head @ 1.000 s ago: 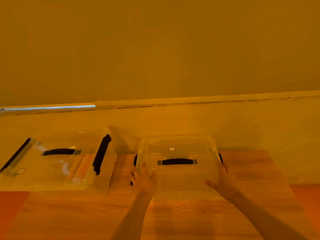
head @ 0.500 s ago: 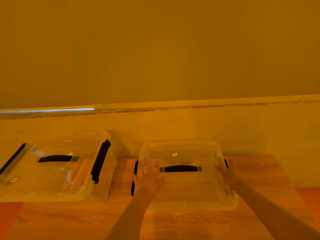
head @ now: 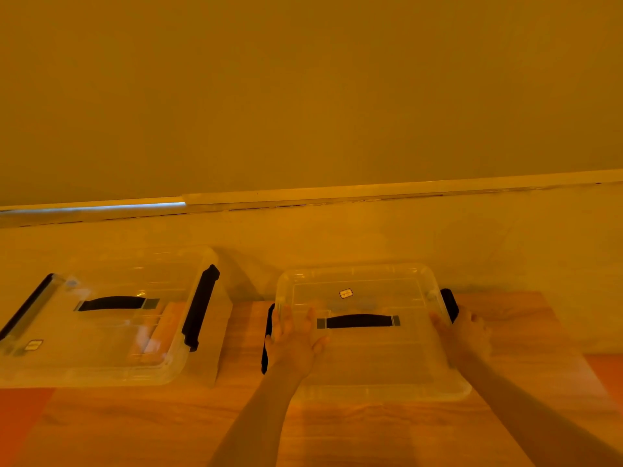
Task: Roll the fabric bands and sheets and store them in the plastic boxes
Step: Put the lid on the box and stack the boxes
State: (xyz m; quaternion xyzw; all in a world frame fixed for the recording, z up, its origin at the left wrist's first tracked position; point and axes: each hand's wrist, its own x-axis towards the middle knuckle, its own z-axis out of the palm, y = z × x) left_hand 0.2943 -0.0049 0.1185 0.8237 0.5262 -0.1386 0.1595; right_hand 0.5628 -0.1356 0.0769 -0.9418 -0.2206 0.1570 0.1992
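Pressing box lid [head: 364, 352]: left hand [head: 296, 342], right hand [head: 467, 335], fingers flat.

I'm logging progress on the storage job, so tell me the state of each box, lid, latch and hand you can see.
Right box: lid on, on the wooden table.
Its side latches: whether clipped, cannot tell.
Left box: lid on, untouched.
Its right latch: looks down along the side.
Left hand: fingers straight, resting on the right box's lid.
Right hand: at the lid's right edge, grip unclear.
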